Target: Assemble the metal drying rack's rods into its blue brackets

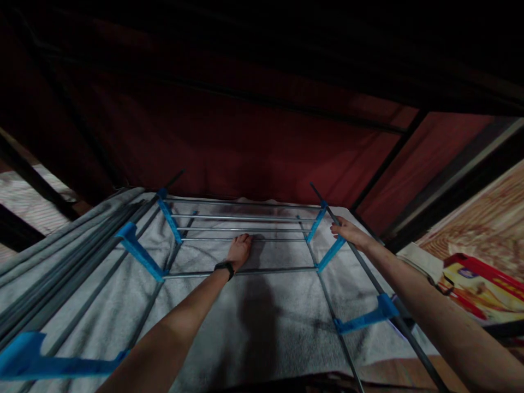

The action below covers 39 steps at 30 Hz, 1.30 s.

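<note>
1. Grey cloth is lying under the rack, which I'm prob. steadying.
2. R grip is holding its side pole; next move's prob. needing even support.
3. L grip is resting at a crossbar; can't tell if closing.

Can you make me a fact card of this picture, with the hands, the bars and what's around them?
Left hand: touching or just beside a thin silver metal rod
Right hand: around a long gray metal pole
Corner pieces: blue angled plastic brackets
Left wrist: dark wristband
Underneath: light gray fluffy cloth
Behind: dark red wall-like sheet
</note>
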Tool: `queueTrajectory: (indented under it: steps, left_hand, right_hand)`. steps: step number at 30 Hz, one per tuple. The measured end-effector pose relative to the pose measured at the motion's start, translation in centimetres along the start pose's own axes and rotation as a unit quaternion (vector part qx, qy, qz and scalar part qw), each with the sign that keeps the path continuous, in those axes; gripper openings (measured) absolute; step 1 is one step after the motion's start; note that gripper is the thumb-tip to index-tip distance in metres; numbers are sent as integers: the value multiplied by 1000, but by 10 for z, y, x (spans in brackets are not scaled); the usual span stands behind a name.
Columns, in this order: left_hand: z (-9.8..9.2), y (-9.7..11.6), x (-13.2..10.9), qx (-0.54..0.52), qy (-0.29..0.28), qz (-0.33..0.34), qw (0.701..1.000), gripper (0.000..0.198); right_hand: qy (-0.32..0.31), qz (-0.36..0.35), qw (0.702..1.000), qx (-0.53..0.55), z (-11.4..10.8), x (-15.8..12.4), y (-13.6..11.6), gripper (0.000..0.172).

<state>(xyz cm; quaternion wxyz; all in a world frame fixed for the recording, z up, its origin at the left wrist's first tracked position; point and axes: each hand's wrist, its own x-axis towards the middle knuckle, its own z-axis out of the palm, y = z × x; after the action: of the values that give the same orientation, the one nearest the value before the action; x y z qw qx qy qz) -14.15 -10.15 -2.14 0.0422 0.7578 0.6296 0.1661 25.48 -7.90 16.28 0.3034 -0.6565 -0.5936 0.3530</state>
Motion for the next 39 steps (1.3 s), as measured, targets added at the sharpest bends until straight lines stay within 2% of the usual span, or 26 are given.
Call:
queueTrajectory:
  steps: [7,15,24,29,39]
  left_hand:
    - [3,5,24,49,-98,19,994,48]
    - [5,4,38,4,-103,-16,995,37]
    - [9,0,41,4,-112,44,993,43]
    - [15,23,50,-29,-117,72,990,42]
    - [35,92,79,-68,-151,118,979,44]
  right_hand:
    - [27,27,999,24,8,24,7,60]
    - [8,28,999,35,7,26,15,63]
    - [16,56,997,42,11,24,3,66]
    - [3,55,998,43,9,21,-1,62]
    - [4,49,996,69,11,21,4,58]
